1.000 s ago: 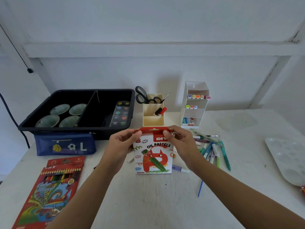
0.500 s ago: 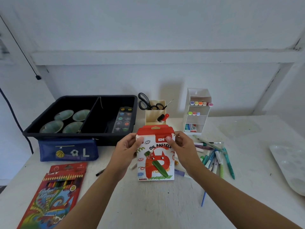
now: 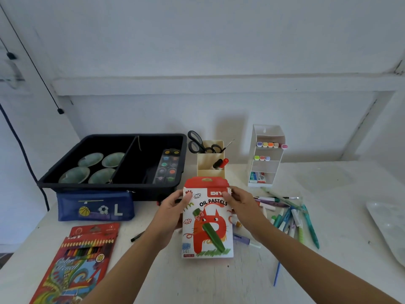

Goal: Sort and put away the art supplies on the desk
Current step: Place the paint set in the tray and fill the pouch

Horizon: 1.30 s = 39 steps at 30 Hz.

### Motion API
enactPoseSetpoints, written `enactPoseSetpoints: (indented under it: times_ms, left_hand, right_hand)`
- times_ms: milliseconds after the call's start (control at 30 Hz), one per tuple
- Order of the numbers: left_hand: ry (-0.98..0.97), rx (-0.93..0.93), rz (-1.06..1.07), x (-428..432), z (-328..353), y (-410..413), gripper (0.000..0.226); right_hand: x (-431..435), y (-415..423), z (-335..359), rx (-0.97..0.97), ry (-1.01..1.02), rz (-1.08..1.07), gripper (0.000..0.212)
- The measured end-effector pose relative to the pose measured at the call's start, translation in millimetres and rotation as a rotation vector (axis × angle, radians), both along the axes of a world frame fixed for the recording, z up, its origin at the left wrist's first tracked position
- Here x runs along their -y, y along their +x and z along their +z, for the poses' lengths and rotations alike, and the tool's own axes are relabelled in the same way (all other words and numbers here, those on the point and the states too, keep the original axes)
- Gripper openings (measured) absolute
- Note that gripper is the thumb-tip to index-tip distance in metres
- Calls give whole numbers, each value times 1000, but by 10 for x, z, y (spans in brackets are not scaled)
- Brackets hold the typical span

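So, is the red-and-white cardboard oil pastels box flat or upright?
Upright: left hand and right hand grip the oil pastels box by its upper sides, front facing camera.

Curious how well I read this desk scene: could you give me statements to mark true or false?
The left hand and right hand both hold the oil pastels box. True.
The scissors lie flat. False: they stand in the cream pen holder.
The paint set sits in the black tray's right compartment. True.
The coloured pencil box lies right of the oil pastels box. False: it lies to its left.
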<state>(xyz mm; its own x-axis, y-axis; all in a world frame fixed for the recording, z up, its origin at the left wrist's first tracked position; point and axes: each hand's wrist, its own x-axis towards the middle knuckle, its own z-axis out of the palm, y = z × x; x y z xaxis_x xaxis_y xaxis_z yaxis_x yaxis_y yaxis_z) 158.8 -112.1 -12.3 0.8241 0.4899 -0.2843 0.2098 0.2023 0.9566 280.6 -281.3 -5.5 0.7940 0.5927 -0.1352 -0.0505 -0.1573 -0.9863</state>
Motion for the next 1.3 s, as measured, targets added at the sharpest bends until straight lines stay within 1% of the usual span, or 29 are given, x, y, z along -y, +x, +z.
enactPoseSetpoints:
  times_ms: [100,233,300,400,467,667,733,800,900,967,1033,1100,1167,1300]
  left_hand:
    - [22,-22,9,-38,-12,-12,29]
    - [29,-53,2,-101,-32,-56,28]
    - [29,-94,-9,-110,-79,-96,27]
    - [15,-135,-6,-93,-161,-168,27]
    - [25,-131,10,-98,-197,-219,27]
    - [52,-72,68,-298,-100,-382,28]
    - [18,-93,65,-355,-94,-431,28]
    - [-24,-142,41,-373,-121,-487,29]
    - [-74,-197,16,-341,-185,-570,28]
    - [-126,-195,11,-304,-216,-599,28]
    - [-178,-179,-5,-264,-228,-588,28]
    - [-208,-159,-32,-207,-214,-524,27]
    - [-217,-153,-60,-110,-189,-401,25]
    - [-221,-145,-132,182,-146,-82,23]
  right_hand:
    - [-18,-26,-34,26,-31,12,22]
    - [-65,-34,-36,85,-134,18,19]
    - [-53,-43,-71,106,-190,31,21]
    - [-53,-97,-157,42,-180,32,27]
    - [-79,-135,-195,36,-173,25,30]
    - [-267,-207,-175,185,-182,56,33]
    - [-316,-223,-160,204,-188,100,35]
    - [-338,-252,-190,237,-236,143,37]
    - [-328,-329,-295,294,-326,162,32]
    - [-289,-359,-339,254,-309,144,32]
    - [-238,-352,-321,144,-221,103,30]
    - [-176,-327,-273,68,-150,49,20]
    - [-89,-294,-241,69,-125,-9,8]
    - [202,-189,-199,113,-151,-167,11]
